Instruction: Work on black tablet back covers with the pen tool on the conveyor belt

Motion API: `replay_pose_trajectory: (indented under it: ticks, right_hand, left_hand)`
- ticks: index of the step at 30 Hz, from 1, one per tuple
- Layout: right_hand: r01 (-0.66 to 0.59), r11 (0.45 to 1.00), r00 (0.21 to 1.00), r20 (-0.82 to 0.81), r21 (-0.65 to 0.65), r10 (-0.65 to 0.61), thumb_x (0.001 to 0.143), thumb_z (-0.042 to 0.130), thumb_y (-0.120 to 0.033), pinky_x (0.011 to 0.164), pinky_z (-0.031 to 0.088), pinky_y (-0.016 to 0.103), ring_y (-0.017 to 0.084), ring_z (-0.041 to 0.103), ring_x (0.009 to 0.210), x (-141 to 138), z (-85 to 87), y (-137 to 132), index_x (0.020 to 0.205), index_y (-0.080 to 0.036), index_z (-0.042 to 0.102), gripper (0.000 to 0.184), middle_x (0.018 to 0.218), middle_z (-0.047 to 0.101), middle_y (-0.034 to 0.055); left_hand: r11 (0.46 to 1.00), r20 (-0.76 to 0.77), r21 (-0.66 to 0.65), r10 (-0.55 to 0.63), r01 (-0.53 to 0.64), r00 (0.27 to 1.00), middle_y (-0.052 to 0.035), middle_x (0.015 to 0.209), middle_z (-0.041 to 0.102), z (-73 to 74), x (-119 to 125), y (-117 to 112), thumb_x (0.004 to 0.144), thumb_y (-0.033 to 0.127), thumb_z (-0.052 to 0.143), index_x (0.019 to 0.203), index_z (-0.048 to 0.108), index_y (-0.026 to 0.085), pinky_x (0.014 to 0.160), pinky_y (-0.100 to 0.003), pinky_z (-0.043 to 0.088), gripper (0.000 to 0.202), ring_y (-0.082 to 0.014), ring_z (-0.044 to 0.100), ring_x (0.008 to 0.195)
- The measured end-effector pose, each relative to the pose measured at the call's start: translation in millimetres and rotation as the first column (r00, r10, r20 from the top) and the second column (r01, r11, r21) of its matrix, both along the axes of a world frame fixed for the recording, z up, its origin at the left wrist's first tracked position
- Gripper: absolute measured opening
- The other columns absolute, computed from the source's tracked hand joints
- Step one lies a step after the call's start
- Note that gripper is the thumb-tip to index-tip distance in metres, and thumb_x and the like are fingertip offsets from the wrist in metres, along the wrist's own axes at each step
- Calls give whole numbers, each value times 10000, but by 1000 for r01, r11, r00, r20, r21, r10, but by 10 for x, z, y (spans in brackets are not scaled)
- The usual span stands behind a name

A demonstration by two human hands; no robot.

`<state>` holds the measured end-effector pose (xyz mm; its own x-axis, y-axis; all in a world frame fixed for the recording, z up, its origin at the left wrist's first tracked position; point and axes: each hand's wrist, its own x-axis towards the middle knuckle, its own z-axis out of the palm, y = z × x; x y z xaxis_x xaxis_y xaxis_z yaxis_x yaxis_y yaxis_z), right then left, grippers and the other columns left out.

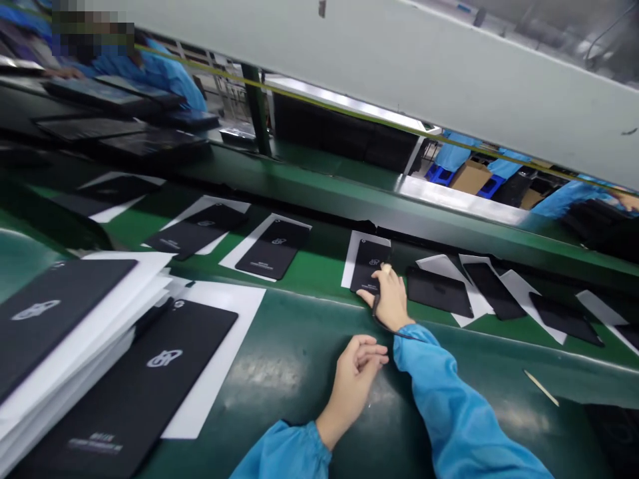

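My right hand (390, 297) reaches out to the green conveyor belt (319, 273) and rests on the near edge of a black tablet back cover (369, 265) lying on a white sheet; its fingers are curled over the cover's corner. A thin black cord loops round that wrist. My left hand (355, 369) lies on the dark green bench top (289, 372) close to me, fingers loosely curled with nothing in them. A black cover with a white logo (150, 379) on white paper lies to the left of it.
A stack of white sheets topped by a black cover (50, 319) sits at the near left. Several more covers on sheets (272, 248) ride the belt on both sides. A thin wooden stick (540, 387) lies right. People in blue coats (164, 70) work beyond the belt.
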<state>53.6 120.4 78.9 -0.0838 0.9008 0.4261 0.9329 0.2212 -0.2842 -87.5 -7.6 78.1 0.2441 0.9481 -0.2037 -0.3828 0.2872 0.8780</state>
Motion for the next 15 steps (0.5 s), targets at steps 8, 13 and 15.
replay_pose_trajectory:
  ticks: [8, 13, 15]
  right_hand:
    - [145, 983, 988, 69, -114, -137, 915, 603, -437, 1002, 398, 571, 346, 524, 1243, -337, -73, 31, 1116, -201, 536, 317, 1279, 598, 169]
    - [177, 982, 984, -13, -71, -179, 944, 533, -395, 711, 452, 347, 267, 668, 837, -109, 59, -149, 1139, -170, 568, 300, 971, 697, 122]
    - [302, 953, 951, -64, -3, -301, 963, 493, -413, 626, 402, 312, 230, 653, 684, 117, 142, -226, 1110, -197, 604, 284, 832, 698, 65]
  left_hand:
    - [998, 44, 18, 52, -53, 998, -98, 899, 768, 1, 10, -11, 781, 163, 687, 934, 576, 169, 764, -320, 533, 189, -188, 712, 779]
    - [996, 72, -12, 89, -88, 993, -95, 885, 751, -24, 43, -36, 765, 121, 659, 944, 555, 163, 711, -307, 522, 211, -187, 715, 756]
    - [994, 72, -8, 112, -111, 991, -89, 881, 743, -46, 66, -49, 750, 109, 654, 947, 551, 161, 695, -301, 514, 228, -185, 715, 747]
